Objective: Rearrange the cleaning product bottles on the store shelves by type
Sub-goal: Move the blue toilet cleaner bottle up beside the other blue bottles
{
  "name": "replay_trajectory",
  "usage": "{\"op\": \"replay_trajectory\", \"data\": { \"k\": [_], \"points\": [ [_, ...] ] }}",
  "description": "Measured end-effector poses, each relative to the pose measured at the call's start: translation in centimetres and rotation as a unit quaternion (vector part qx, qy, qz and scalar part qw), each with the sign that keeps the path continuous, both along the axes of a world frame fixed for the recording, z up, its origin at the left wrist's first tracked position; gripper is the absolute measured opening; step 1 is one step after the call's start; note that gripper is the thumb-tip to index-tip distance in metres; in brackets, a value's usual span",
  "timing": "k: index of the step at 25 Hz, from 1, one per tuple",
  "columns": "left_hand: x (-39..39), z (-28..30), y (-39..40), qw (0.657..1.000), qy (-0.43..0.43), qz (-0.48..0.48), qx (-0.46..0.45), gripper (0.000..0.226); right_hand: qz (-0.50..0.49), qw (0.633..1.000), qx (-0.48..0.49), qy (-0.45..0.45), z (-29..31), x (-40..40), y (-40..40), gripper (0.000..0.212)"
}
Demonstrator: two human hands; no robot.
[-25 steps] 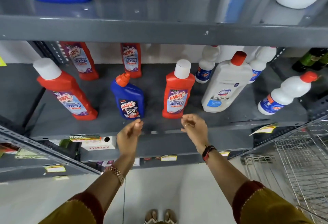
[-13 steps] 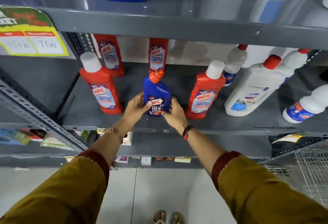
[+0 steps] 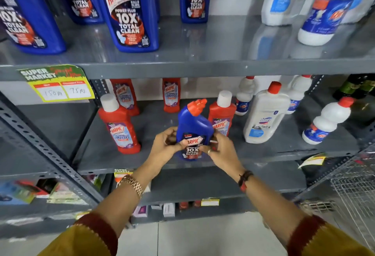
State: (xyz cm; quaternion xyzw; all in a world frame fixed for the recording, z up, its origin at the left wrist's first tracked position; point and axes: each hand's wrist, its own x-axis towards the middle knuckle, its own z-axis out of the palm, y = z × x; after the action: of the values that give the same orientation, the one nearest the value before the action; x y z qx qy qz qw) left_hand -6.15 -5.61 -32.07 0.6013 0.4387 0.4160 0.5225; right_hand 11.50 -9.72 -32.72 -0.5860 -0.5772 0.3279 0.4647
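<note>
Raised off shelf, blue Harpic bottle, orange angled cap, both hands gripping

Both hands held a Harpic bottle over the middle shelf's front edge. Bathroom cleaner bottles stood left and behind; Domex bottle right. More Harpic bottles stood on the upper shelf.

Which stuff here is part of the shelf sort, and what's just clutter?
Job: blue bottle held in both hands, left and right; blue bottles above; red bottles; white bottles.
Clutter: price tag; wire basket; dark green bottles.
</note>
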Motion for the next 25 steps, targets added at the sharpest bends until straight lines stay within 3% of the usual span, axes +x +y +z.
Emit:
{"op": "replay_trajectory", "data": {
  "k": [4, 7, 11, 14, 19, 25],
  "points": [
    [1.8, 9.4, -2.9, 0.990, -0.065, -0.037, 0.123, 0.032, 0.035, 0.992, 0.119, 0.024, 9.5, 3.1, -3.5, 0.040],
    [3.1, 17.0, -3.5, 0.974, -0.063, -0.041, 0.215, 0.035, 0.059, 0.978, 0.186, 0.069, 16.4, 4.6, -4.0, 0.039],
    [4.8, 24.1, -0.5, 0.966, -0.059, -0.017, 0.250, 0.035, 0.053, 0.963, 0.251, 0.085, 23.0, 5.3, -0.3, 0.035],
    [5.9, 26.4, 2.6, 0.970, -0.079, -0.003, 0.229, 0.026, 0.026, 0.960, 0.257, 0.103, 25.2, 5.0, 3.9, 0.028],
    [6.6, 26.2, 6.4, 0.979, -0.094, 0.046, 0.173, 0.033, 0.015, 0.968, 0.235, 0.092, 24.8, 4.5, 8.8, 0.031],
    [6.6, 25.1, 8.0, 0.976, -0.085, 0.076, 0.187, 0.044, 0.005, 0.974, 0.210, 0.081, 24.1, 4.5, 10.4, 0.043]
  ]
}}
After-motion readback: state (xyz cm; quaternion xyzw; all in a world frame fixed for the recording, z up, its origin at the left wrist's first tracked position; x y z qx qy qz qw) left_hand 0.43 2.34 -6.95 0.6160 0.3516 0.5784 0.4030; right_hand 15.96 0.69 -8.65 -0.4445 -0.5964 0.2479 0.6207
